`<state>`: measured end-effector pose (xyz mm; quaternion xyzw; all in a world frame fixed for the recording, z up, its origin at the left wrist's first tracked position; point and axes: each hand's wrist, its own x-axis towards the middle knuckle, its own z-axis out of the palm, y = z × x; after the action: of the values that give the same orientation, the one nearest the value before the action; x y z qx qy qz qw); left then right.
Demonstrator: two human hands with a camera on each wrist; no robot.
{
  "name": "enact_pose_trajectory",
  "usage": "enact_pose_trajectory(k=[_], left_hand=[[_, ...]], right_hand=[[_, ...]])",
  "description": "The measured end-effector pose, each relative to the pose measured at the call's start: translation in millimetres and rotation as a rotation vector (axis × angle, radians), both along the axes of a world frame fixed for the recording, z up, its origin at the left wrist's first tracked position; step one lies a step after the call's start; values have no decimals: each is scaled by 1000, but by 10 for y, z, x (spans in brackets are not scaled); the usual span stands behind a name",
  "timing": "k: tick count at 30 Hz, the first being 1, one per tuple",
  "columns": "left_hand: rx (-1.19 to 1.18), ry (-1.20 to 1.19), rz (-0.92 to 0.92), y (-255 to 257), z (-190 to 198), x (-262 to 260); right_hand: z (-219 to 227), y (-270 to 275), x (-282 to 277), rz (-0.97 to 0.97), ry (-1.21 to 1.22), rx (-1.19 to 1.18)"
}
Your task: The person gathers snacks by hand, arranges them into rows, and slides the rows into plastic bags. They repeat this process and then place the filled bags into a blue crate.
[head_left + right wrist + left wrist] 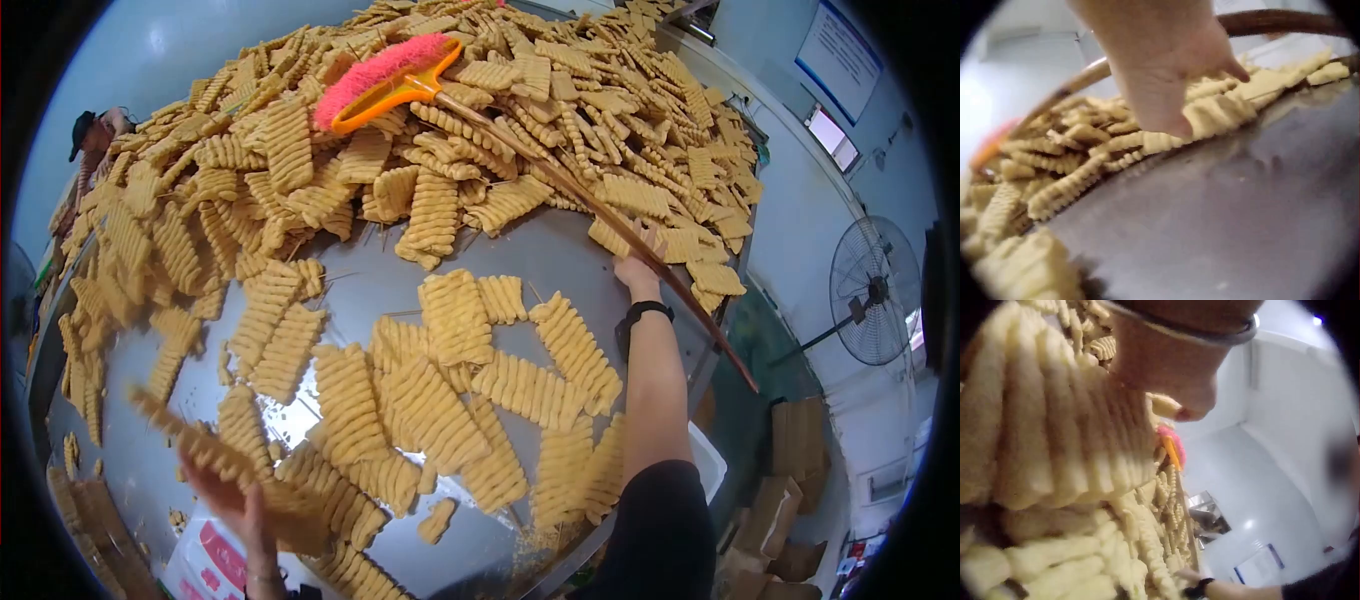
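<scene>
My left hand (235, 515), blurred at the lower left in the head view, holds a ridged tan food skewer (195, 435). In the left wrist view this ridged piece (1060, 425) fills much of the left side and hides most of the fingers. At the right edge of the heap, my right hand (640, 270) reaches under a broom handle (600, 210). The right wrist view has the right hand (1166, 81) with thumb and fingers spread over a ridged skewer (1219, 119), thumb tip right at it; the other fingers are partly hidden.
A large heap of ridged skewers (290, 150) covers the back of the metal table (370, 265). The broom's orange and pink head (390, 85) lies on it. Loose skewers (435, 410) are spread in front. A person (95, 150) stands far left; a fan (875, 290) and cardboard boxes (800, 440) are right.
</scene>
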<state>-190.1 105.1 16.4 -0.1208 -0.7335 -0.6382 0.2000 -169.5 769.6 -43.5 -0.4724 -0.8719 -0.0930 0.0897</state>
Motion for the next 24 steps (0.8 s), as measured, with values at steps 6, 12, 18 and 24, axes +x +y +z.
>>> enact_pose_trajectory(k=[6, 12, 18, 24], left_hand=[[80, 186, 137, -480, 366, 22], [42, 148, 132, -667, 576, -57], [-25, -23, 71, -634, 367, 21], [-83, -169, 61, -760, 270, 200]], right_hand=[[35, 101, 99, 38, 45, -359], [174, -812, 421, 206, -23, -150], [271, -925, 706, 139, 280, -76], [0, -10, 874, -104, 315, 289]])
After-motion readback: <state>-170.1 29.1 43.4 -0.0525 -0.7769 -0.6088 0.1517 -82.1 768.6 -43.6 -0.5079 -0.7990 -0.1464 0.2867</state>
